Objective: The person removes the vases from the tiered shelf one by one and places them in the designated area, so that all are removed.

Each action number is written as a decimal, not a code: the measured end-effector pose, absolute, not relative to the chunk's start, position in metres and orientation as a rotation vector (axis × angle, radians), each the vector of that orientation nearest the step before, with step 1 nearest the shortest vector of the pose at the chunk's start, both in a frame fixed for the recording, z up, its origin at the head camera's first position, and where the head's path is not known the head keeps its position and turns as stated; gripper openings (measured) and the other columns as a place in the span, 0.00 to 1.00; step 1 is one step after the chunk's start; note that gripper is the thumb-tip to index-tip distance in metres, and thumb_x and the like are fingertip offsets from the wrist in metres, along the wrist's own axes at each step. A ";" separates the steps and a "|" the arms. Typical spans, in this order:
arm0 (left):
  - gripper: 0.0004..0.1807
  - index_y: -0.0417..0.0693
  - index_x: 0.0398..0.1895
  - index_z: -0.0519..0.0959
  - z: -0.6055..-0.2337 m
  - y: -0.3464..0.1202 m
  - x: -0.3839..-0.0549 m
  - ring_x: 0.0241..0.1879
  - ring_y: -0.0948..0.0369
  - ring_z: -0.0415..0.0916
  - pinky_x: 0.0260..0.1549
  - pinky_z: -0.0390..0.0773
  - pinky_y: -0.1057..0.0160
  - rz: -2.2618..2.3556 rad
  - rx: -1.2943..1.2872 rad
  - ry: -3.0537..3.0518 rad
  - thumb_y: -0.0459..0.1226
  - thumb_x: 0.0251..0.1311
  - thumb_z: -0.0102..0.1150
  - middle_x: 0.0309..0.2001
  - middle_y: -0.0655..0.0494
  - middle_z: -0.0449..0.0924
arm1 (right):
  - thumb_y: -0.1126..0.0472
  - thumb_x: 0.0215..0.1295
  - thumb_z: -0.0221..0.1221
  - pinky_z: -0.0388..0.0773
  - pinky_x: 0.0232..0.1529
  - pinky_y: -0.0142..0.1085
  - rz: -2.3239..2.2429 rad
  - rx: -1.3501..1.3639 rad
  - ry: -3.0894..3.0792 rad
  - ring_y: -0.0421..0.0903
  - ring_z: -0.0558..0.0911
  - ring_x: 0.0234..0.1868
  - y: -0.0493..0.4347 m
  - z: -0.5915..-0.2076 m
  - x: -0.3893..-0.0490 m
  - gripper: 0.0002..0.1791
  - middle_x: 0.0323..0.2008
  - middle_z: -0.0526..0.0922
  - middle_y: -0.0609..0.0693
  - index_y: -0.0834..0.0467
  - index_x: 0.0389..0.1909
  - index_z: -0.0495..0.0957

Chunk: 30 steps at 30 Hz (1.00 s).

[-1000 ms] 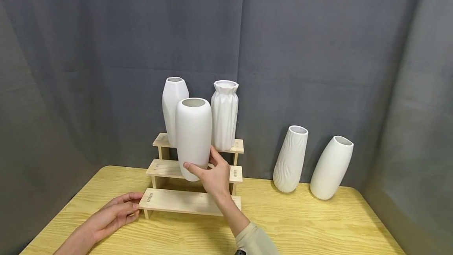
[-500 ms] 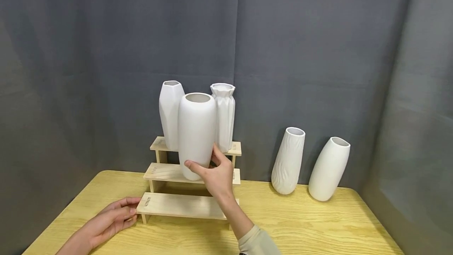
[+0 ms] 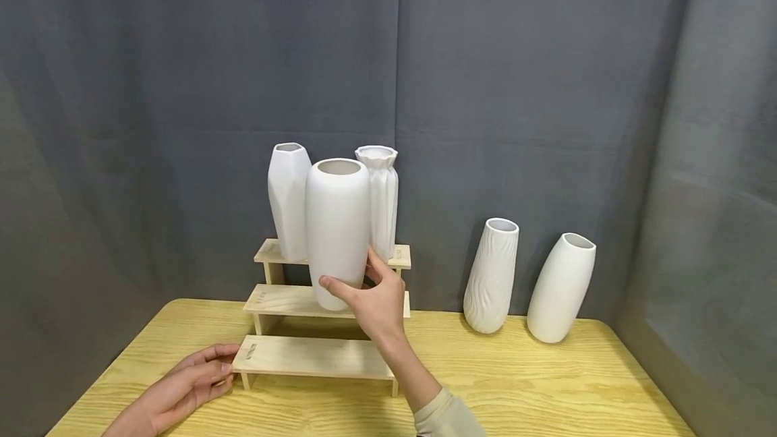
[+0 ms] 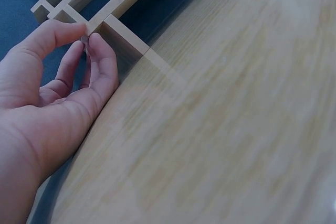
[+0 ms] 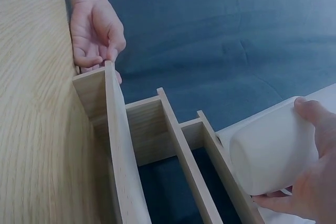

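Observation:
My right hand (image 3: 378,302) grips the lower part of a smooth white vase (image 3: 337,228), thumb in front and fingers behind. The vase is upright in the head view, its base overlapping the middle step of a three-tier wooden stand (image 3: 315,357). The right wrist view shows the vase's round base (image 5: 249,166) above the stand's boards. My left hand (image 3: 185,386) pinches the left end of the lowest step between thumb and fingers, as the left wrist view also shows. Behind the held vase, a faceted white vase (image 3: 287,197) and a pleated white vase (image 3: 386,208) stand on the top step.
A wavy-ribbed white vase (image 3: 490,282) and another smooth white vase (image 3: 561,288) stand towards the back right of the wooden table (image 3: 546,390). A dark grey curtain (image 3: 516,86) hangs behind the table and along its sides.
The held vase has risen slightly and shifted a little right relative to the stand. The left hand stays at the lowest step's end. The head view has shifted slightly.

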State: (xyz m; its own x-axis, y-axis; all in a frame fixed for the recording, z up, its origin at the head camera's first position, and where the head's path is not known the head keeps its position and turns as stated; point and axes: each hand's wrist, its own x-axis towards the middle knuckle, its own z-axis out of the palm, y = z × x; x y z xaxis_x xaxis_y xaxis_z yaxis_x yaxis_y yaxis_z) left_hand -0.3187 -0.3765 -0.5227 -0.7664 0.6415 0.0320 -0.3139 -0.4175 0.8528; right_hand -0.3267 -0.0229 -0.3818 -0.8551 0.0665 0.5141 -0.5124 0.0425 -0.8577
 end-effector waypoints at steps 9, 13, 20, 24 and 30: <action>0.22 0.47 0.61 0.77 -0.523 -0.375 -0.317 0.54 0.59 0.76 0.58 0.75 0.59 2.189 0.473 1.211 0.25 0.79 0.35 0.58 0.50 0.76 | 0.56 0.44 0.83 0.83 0.48 0.41 1.844 0.464 -1.910 0.42 0.83 0.53 -0.016 -0.375 -0.320 0.46 0.55 0.83 0.42 0.40 0.68 0.75; 0.21 0.47 0.60 0.77 -0.522 -0.375 -0.317 0.54 0.59 0.76 0.58 0.75 0.59 2.192 0.466 1.218 0.25 0.79 0.36 0.58 0.50 0.75 | 0.62 0.46 0.81 0.83 0.48 0.44 1.831 0.486 -1.891 0.46 0.83 0.52 -0.013 -0.359 -0.306 0.43 0.54 0.83 0.46 0.47 0.67 0.78; 0.22 0.48 0.60 0.78 -0.521 -0.376 -0.319 0.55 0.58 0.75 0.58 0.74 0.58 2.194 0.464 1.225 0.25 0.79 0.34 0.58 0.50 0.75 | 0.65 0.49 0.79 0.82 0.48 0.50 1.809 0.581 -1.843 0.51 0.83 0.53 -0.007 -0.341 -0.289 0.40 0.55 0.83 0.51 0.54 0.67 0.77; 0.22 0.48 0.60 0.78 -0.521 -0.377 -0.319 0.55 0.58 0.75 0.58 0.74 0.58 2.197 0.459 1.227 0.25 0.80 0.34 0.58 0.51 0.75 | 0.65 0.49 0.80 0.83 0.48 0.49 1.804 0.585 -1.823 0.51 0.84 0.52 -0.004 -0.339 -0.287 0.41 0.56 0.83 0.51 0.54 0.67 0.77; 0.22 0.48 0.61 0.78 -0.524 -0.377 -0.318 0.55 0.58 0.75 0.59 0.74 0.58 2.188 0.498 1.213 0.25 0.79 0.35 0.58 0.52 0.76 | 0.66 0.47 0.80 0.84 0.46 0.47 1.808 0.542 -1.818 0.50 0.84 0.51 0.003 -0.341 -0.285 0.41 0.54 0.83 0.50 0.52 0.66 0.78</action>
